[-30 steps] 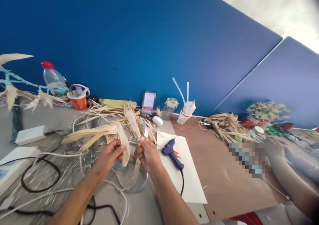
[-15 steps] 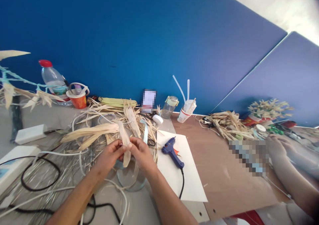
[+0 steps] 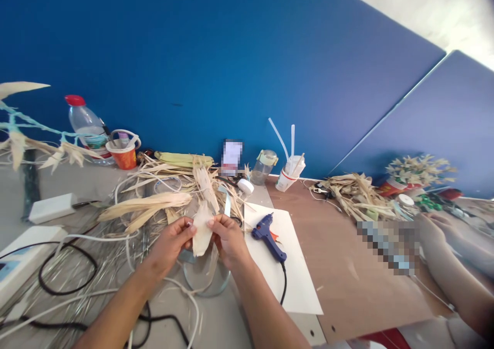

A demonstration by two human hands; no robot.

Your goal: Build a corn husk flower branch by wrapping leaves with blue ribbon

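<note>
Between my two hands a pale piece of dried corn husk (image 3: 201,233) is spread out flat. My left hand (image 3: 175,243) pinches its left edge between thumb and fingers. On the opposite edge, my right hand (image 3: 228,237) pinches it the same way. Behind the hands lies a heap of dried husks (image 3: 154,205), with a greenish husk bundle (image 3: 184,159) at its back. A blue glue gun (image 3: 267,236) rests on a white sheet (image 3: 297,277) to the right of my right hand. Under the hands is a clear round object (image 3: 208,284), partly covered.
Cables (image 3: 69,266) and thin wires spread over the left side. A red-capped bottle (image 3: 90,127), an orange cup (image 3: 124,156), a glass jar (image 3: 264,168) and a paper cup (image 3: 287,178) stand along the blue partition (image 3: 193,71). A co-worker's hands (image 3: 432,230) are at far right.
The husk piece, narrow and folded before, is now opened out wider between my hands. My right hand has shifted slightly right, and the glue gun stays in place.
</note>
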